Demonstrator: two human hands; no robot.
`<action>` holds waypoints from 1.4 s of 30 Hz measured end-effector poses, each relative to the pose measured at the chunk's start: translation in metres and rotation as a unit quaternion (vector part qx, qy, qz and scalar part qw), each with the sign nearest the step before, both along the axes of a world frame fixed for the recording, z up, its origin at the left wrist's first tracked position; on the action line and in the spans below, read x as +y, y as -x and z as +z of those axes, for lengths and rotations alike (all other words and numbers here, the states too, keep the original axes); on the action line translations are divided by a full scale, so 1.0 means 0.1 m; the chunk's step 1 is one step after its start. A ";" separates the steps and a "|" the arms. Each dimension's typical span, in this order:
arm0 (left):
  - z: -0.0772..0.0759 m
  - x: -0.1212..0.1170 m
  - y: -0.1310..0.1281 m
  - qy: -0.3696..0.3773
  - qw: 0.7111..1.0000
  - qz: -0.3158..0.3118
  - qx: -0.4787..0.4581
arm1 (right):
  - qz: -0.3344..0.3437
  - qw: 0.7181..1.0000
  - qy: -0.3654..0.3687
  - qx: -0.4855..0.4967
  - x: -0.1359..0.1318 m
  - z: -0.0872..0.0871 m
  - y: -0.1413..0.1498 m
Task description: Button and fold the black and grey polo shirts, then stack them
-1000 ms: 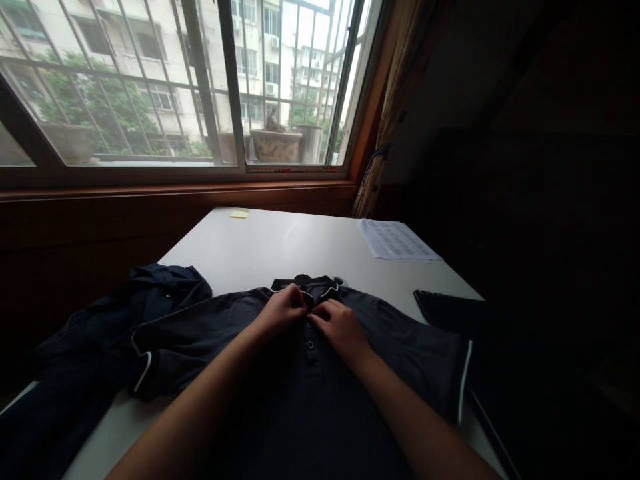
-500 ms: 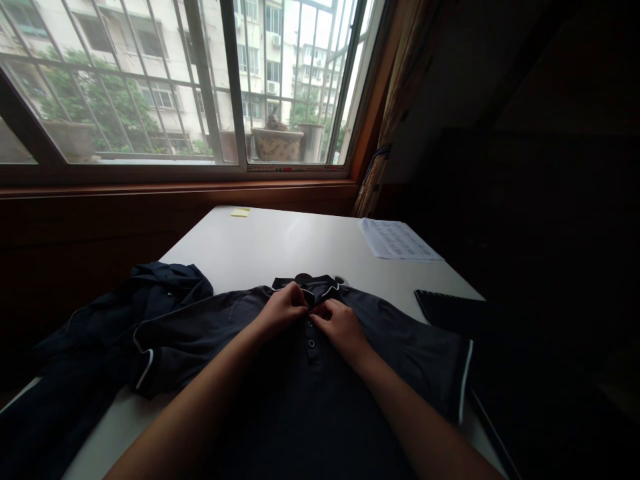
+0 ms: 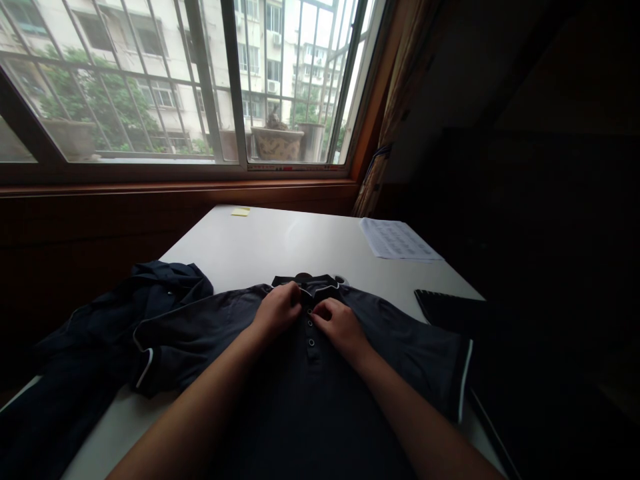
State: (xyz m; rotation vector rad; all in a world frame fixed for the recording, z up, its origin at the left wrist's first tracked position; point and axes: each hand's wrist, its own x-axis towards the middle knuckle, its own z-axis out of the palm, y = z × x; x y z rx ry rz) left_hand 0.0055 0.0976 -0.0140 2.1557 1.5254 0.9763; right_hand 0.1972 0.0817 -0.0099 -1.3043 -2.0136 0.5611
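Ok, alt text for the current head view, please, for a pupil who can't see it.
A person's bare hands are at the collar and button placket of a dark short-sleeved shirt laid on a white table. Dark cloth lies bunched at left, papers at right, a barred window beyond.

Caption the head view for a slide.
Left hand and right hand at the button placket of a dark shirt on a white table.

We get daylight through the far metal-framed glass window [image 3: 234, 80], glare on the flat white tabletop [image 3: 300, 240], near-black shadow at right, and lost detail in the near, dark, white-trimmed polo shirt [image 3: 305, 387].
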 end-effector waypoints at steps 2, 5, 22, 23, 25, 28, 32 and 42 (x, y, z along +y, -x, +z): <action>-0.01 0.00 0.05 -0.033 0.998 0.024 0.048 | 0.002 1.000 -0.004 -0.002 -0.01 0.01 0.00; -0.02 0.03 0.12 -0.046 0.996 0.052 0.054 | -0.003 1.000 -0.015 0.003 -0.02 0.02 0.00; 0.01 0.06 0.17 -0.077 0.996 0.034 0.035 | 0.021 0.999 -0.047 -0.015 -0.02 0.03 -0.02; 0.01 0.06 0.17 -0.075 0.996 0.027 0.035 | 0.022 0.998 -0.051 -0.016 -0.02 0.03 -0.02; 0.02 0.06 0.17 -0.073 0.996 0.013 0.040 | 0.027 0.998 -0.055 -0.019 -0.03 0.03 -0.02; 0.04 0.07 0.17 -0.063 0.997 -0.004 0.044 | 0.034 0.998 -0.049 -0.026 -0.03 0.02 -0.03; 0.02 0.07 0.18 -0.057 0.997 0.006 0.043 | 0.035 0.998 -0.044 -0.030 -0.03 0.02 -0.03; -0.05 0.04 0.14 -0.067 0.990 0.065 0.106 | 0.050 0.995 -0.070 -0.047 -0.03 0.01 -0.05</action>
